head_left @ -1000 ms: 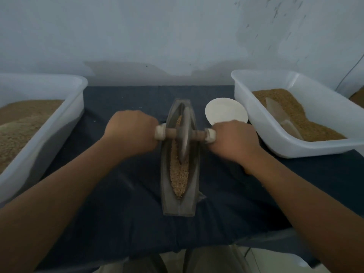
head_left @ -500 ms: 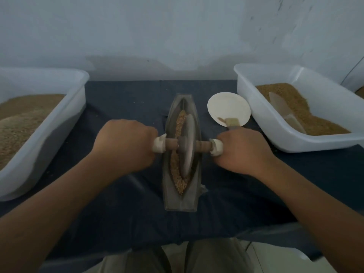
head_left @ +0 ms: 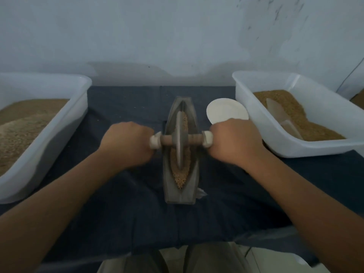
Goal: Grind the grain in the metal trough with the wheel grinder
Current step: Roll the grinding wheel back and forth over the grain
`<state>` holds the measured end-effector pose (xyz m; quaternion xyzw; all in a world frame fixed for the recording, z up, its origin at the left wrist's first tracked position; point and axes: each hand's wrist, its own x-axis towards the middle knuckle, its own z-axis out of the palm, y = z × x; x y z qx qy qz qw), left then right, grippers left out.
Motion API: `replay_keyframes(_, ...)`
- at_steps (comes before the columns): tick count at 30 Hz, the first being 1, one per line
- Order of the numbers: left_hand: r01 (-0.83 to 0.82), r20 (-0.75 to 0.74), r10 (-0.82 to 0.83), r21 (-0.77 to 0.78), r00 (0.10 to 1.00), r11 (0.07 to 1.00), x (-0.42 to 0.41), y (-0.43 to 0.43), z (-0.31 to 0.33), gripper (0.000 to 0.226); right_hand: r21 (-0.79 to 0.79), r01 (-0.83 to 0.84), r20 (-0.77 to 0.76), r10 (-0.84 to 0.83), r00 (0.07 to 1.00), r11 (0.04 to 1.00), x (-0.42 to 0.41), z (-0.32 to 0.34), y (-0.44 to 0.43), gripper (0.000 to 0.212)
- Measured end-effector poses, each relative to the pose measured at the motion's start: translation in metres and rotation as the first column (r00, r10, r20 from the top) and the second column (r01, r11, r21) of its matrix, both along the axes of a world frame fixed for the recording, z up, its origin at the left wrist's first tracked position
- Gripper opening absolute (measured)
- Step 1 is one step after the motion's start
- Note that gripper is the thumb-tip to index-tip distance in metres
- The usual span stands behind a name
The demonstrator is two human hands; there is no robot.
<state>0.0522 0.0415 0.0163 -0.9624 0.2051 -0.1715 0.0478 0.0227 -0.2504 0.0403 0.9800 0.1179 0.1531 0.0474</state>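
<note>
A boat-shaped metal trough (head_left: 194, 190) lies lengthwise in the middle of the dark cloth, with brown grain (head_left: 180, 178) along its groove. The wheel grinder (head_left: 181, 140), a metal disc on a wooden axle with pale end caps, stands upright in the groove near the trough's middle. My left hand (head_left: 128, 144) grips the axle's left handle. My right hand (head_left: 234, 142) grips the right handle. The handles themselves are hidden inside my fists.
A white tub (head_left: 49, 123) of ground grain stands at the left. Another white tub (head_left: 275, 107) at the right holds brown grain and a clear scoop (head_left: 283, 119). A small white dish (head_left: 226, 111) lies just behind my right hand. The wall is close behind.
The wheel rolled toward me along the trough half a second ago and has now rolled back away to the trough's middle. Both hands kept their grip on the handles.
</note>
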Motion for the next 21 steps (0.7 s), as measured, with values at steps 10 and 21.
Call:
replay_keyframes(10, -0.073, 0.015, 0.074, -0.023, 0.997, 0.997, 0.049, -0.029, 0.022, 0.035, 0.094, 0.109, 0.039, -0.113, 0.993, 0.99, 0.055, -0.008, -0.002, 0.04)
replay_keyframes(21, 0.127, 0.168, -0.131, 0.037, 0.977, 0.991, -0.036, 0.011, 0.004, 0.046, 0.111, -0.118, 0.046, 0.114, 0.992, 0.987, -0.033, -0.012, -0.011, 0.031)
